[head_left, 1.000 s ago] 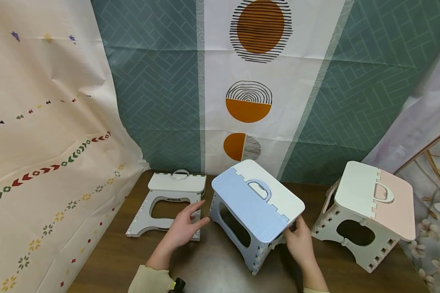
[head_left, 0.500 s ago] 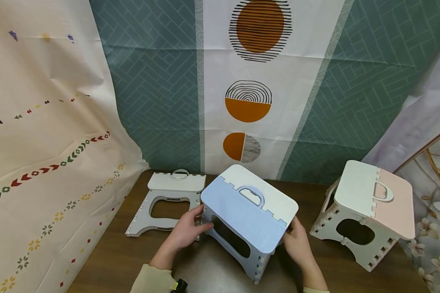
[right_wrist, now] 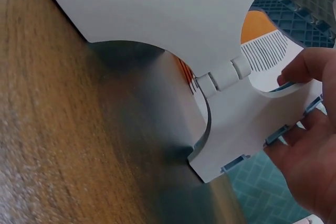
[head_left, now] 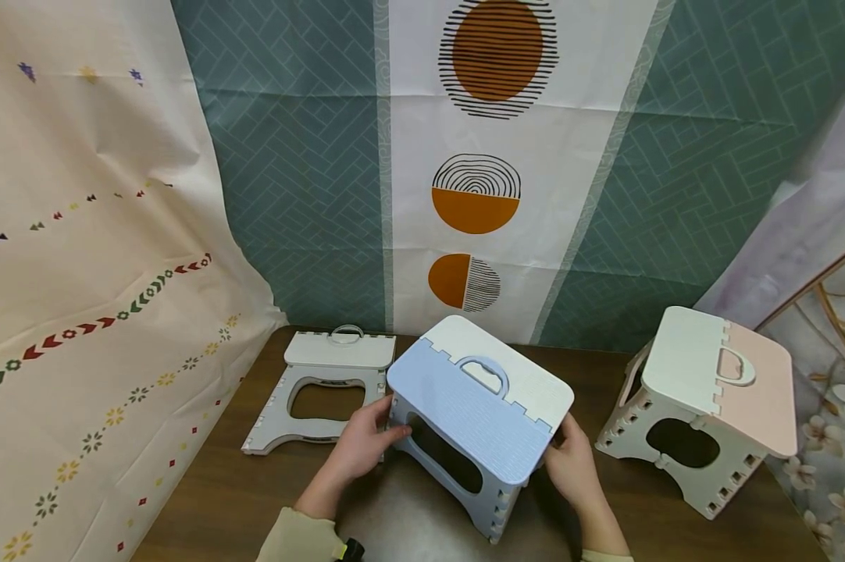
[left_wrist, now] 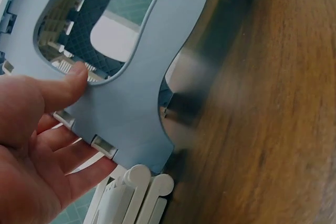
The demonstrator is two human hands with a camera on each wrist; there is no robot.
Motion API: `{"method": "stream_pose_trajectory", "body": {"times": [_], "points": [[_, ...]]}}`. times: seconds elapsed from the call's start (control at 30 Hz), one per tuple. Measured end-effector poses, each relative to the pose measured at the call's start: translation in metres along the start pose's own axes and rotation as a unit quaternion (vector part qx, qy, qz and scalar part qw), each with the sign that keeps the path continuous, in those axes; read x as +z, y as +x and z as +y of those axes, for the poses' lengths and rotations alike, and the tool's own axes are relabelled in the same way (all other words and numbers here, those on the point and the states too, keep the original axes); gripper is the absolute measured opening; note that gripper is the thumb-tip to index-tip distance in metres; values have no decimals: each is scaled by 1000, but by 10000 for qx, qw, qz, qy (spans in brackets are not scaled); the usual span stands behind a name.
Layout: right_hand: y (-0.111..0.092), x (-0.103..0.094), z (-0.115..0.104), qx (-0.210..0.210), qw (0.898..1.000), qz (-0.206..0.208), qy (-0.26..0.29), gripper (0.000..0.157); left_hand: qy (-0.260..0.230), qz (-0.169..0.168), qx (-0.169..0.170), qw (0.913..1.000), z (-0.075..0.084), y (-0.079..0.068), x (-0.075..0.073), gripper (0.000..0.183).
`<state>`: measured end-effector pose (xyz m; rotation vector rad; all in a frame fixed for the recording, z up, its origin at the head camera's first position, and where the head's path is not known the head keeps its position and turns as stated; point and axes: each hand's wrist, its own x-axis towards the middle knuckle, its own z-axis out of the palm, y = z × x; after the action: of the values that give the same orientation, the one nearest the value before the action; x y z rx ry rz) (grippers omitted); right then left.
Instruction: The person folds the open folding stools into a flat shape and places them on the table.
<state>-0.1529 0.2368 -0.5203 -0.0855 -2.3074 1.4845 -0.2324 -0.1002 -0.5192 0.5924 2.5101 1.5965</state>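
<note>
A blue-and-white folding stool [head_left: 465, 406] stands unfolded and turned at an angle between my hands. Its blue handle lies in the middle of the seat. My left hand [head_left: 361, 439] grips its left end; in the left wrist view the thumb lies on the blue side panel [left_wrist: 126, 103] by the cutout, with the fingers along the panel's edge. At the right end my right hand [head_left: 572, 467] holds the white end panel [right_wrist: 236, 124], thumb at the opening and fingers at the hinged edge. Whether the feet touch the table cannot be told.
A white folding stool [head_left: 341, 351] lies folded flat at the left, close by my left hand. To the right stands an unfolded white-and-pink stool [head_left: 697, 390]. Patterned curtains [head_left: 296, 172] hang behind the brown wooden table [head_left: 197, 499].
My left hand, earlier apart from the blue-and-white stool, has moved right and taken hold of it. The stool has shifted slightly left and nearer; over the last half second it barely moves.
</note>
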Motion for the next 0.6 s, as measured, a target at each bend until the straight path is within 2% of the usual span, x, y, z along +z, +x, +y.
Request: {"method": "stream_pose_trajectory", "body": {"times": [0.2, 0.5, 0.6], "points": [[2, -3, 4, -5, 9998, 197, -44, 56, 27, 339, 179, 9993, 3, 0, 5, 52], [4, -9, 3, -27, 9992, 79, 401, 72, 33, 616, 221, 9978, 6, 0, 12, 48], [4, -12, 2, -61, 9994, -22, 343, 76, 55, 679, 173, 9975, 7, -1, 15, 47]]}}
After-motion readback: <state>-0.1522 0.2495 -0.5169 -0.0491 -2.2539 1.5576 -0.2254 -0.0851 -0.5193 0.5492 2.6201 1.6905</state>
